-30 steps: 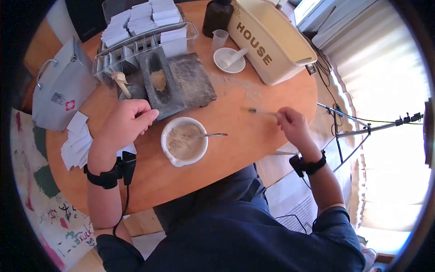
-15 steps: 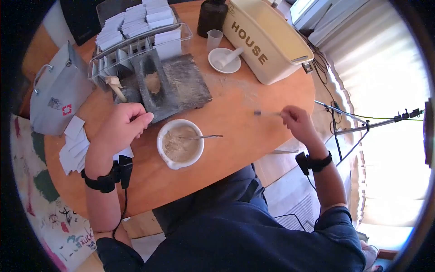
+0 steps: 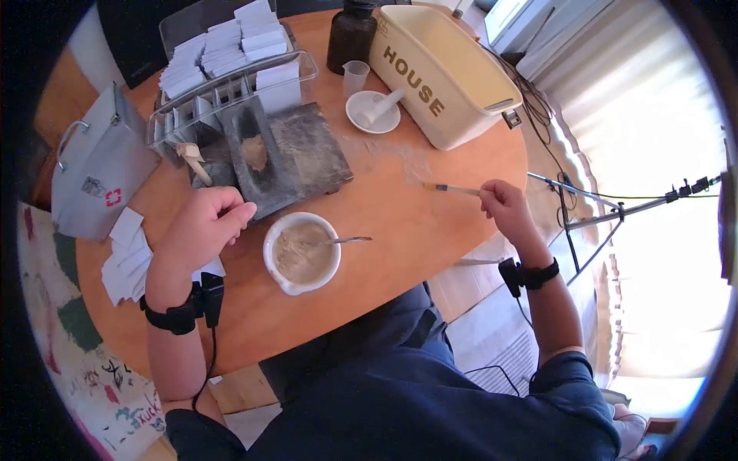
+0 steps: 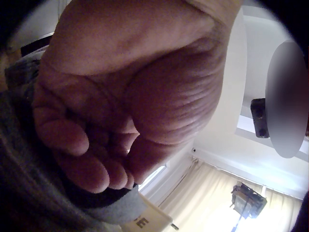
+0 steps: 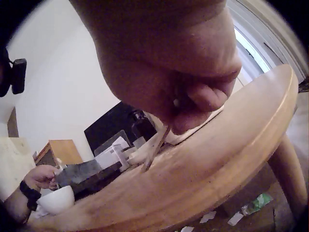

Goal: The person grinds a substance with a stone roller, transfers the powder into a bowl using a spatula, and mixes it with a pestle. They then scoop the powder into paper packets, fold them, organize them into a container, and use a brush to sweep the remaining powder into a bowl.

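My right hand (image 3: 505,209) pinches the handle of a small flat brush (image 3: 461,190), its yellowish-brown bristles pointing left over the wooden table. In the right wrist view the brush (image 5: 155,152) slants down from my fingers to the tabletop. My left hand (image 3: 196,230) has loosely curled fingers and holds nothing; its thumb is right by the near end of a dark stone trough (image 3: 250,146) with brown powder inside. Between my hands stands a white spouted bowl (image 3: 336,253) of beige powder, a metal spoon (image 3: 355,240) leaning on its rim.
The trough lies on a dark board (image 3: 327,150). Behind are a clear divided box (image 3: 307,61) of white packets, a dark bottle (image 3: 350,46), a plastic beaker (image 3: 355,74), a small white dish (image 3: 390,123) and a cream HOUSE bin (image 3: 461,127). White papers (image 3: 123,265) lie left.
My right hand has swept the brush in small strokes over the table, and its blurred bristles are now sharp. My left hand stays by the trough. The head view has shifted slightly.
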Demonstrator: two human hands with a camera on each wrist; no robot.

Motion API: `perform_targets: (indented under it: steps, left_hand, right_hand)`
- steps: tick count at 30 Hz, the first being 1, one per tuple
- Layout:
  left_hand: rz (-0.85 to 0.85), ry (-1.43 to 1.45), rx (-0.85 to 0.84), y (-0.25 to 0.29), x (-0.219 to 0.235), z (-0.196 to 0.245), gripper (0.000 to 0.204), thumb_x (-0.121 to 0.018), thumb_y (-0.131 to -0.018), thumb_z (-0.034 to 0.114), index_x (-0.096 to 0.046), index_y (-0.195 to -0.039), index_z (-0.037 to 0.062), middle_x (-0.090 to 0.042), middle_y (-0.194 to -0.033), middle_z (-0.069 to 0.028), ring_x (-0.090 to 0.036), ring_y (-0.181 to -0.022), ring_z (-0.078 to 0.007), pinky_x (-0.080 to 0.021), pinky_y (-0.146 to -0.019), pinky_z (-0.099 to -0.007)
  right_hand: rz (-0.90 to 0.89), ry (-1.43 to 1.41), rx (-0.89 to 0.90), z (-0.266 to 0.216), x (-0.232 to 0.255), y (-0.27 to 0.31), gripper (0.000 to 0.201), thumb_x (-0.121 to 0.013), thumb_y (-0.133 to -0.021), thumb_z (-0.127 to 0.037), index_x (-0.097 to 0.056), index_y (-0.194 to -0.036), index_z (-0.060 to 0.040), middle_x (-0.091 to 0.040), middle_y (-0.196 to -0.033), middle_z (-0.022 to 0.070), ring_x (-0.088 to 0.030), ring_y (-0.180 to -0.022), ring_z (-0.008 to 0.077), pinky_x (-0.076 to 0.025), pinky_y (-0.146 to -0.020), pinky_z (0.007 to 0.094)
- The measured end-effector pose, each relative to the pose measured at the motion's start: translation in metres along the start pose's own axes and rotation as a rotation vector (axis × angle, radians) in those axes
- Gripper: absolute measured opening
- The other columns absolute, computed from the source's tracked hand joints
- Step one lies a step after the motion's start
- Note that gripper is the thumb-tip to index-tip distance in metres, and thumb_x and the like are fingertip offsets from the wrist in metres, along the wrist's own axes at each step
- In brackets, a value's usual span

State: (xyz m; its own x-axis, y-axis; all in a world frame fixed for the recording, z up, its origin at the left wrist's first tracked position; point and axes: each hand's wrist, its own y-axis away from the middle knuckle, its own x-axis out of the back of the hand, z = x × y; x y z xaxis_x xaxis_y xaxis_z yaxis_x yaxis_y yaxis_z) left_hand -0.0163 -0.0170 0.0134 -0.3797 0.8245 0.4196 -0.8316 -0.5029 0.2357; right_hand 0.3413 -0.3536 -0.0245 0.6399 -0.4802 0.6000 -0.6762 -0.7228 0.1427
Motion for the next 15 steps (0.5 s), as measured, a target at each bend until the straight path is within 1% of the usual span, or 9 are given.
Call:
perform_targets:
  steps: [2, 4, 6, 8, 9, 10, 12, 13, 15]
  left_hand:
    - [0.005, -0.019, -0.006, -0.002, -0.001, 0.0, 0.027, -0.064, -0.094, 0.02, -0.06, -0.075, 0.001, -0.058, -0.063, 0.0008, -0.055, -0.057, -0.0069, -0.044, -0.053, -0.0255]
    - [0.028, -0.049, 0.017, 0.002, 0.0, 0.0, 0.028, -0.064, -0.094, 0.021, -0.06, -0.075, 0.0008, -0.057, -0.061, 0.0007, -0.055, -0.057, -0.0071, -0.044, -0.053, -0.0258]
    - [0.051, -0.101, -0.04, 0.002, -0.002, 0.005, 0.029, -0.064, -0.094, 0.021, -0.06, -0.074, 0.0001, -0.056, -0.06, -0.0005, -0.054, -0.055, -0.0083, -0.043, -0.052, -0.0272]
    - [0.053, -0.065, -0.036, 0.005, -0.001, 0.005, 0.03, -0.065, -0.093, 0.021, -0.06, -0.073, -0.0004, -0.056, -0.06, -0.002, -0.053, -0.055, -0.0095, -0.043, -0.052, -0.0292]
    - [0.071, -0.102, -0.023, 0.006, 0.0, 0.007, 0.03, -0.065, -0.093, 0.022, -0.061, -0.074, -0.0006, -0.056, -0.06, -0.0022, -0.052, -0.055, -0.0098, -0.042, -0.052, -0.0297]
    - [0.082, -0.135, -0.012, 0.006, -0.003, 0.009, 0.029, -0.065, -0.092, 0.022, -0.061, -0.075, -0.0009, -0.056, -0.06, -0.0024, -0.051, -0.055, -0.0102, -0.041, -0.052, -0.0303]
    - [0.103, -0.213, -0.027, 0.011, -0.004, 0.011, 0.029, -0.066, -0.092, 0.022, -0.062, -0.076, -0.0012, -0.056, -0.06, -0.0023, -0.051, -0.056, -0.0103, -0.041, -0.052, -0.0306]
    - [0.13, -0.295, -0.031, 0.017, -0.003, 0.012, 0.028, -0.066, -0.092, 0.023, -0.063, -0.077, -0.0015, -0.056, -0.06, -0.0022, -0.05, -0.057, -0.0105, -0.04, -0.053, -0.0309]
    - [0.162, -0.301, -0.009, 0.033, -0.004, 0.015, 0.029, -0.066, -0.091, 0.023, -0.063, -0.078, -0.0019, -0.055, -0.059, -0.0025, -0.05, -0.056, -0.0109, -0.04, -0.053, -0.0312]
  right_hand:
    - [0.069, -0.11, 0.013, 0.004, -0.001, -0.003, 0.011, -0.06, -0.095, -0.01, -0.064, -0.095, 0.0002, -0.062, -0.075, 0.0019, -0.057, -0.065, 0.0084, -0.047, -0.058, 0.0229]
    - [0.277, -0.211, 0.113, 0.014, -0.003, -0.001, 0.013, -0.062, -0.095, -0.012, -0.065, -0.097, 0.0004, -0.063, -0.075, 0.0027, -0.059, -0.066, 0.0102, -0.048, -0.057, 0.0245]
    - [0.306, -0.207, 0.115, 0.016, -0.009, -0.002, 0.012, -0.061, -0.095, -0.011, -0.065, -0.097, 0.0007, -0.064, -0.076, 0.0041, -0.061, -0.067, 0.0107, -0.05, -0.058, 0.0243]
    - [0.311, 0.076, 0.109, 0.015, -0.015, 0.001, 0.012, -0.06, -0.096, -0.011, -0.065, -0.098, -0.0002, -0.064, -0.076, 0.004, -0.061, -0.066, 0.0106, -0.051, -0.058, 0.0252]
    - [0.237, 0.065, 0.13, 0.013, -0.019, 0.005, 0.011, -0.061, -0.094, -0.011, -0.066, -0.097, -0.0012, -0.067, -0.074, 0.0064, -0.064, -0.065, 0.0143, -0.052, -0.059, 0.0296]
    - [0.243, 0.065, 0.133, 0.008, -0.022, 0.006, 0.011, -0.061, -0.094, -0.011, -0.066, -0.097, -0.0012, -0.067, -0.074, 0.0064, -0.064, -0.065, 0.0143, -0.052, -0.059, 0.0296]
    - [0.258, 0.254, 0.299, -0.003, -0.025, 0.011, 0.011, -0.063, -0.092, -0.012, -0.066, -0.094, -0.0018, -0.069, -0.072, 0.0089, -0.068, -0.065, 0.0208, -0.053, -0.06, 0.0342]
    - [0.314, 0.266, 0.297, -0.01, -0.026, 0.01, 0.011, -0.064, -0.089, -0.014, -0.066, -0.09, -0.0024, -0.069, -0.072, 0.0134, -0.069, -0.066, 0.0283, -0.054, -0.062, 0.0376]
    - [0.343, 0.336, 0.315, -0.01, -0.027, 0.002, 0.011, -0.064, -0.089, -0.014, -0.066, -0.09, -0.0031, -0.068, -0.073, 0.0146, -0.069, -0.067, 0.0304, -0.054, -0.061, 0.0386]
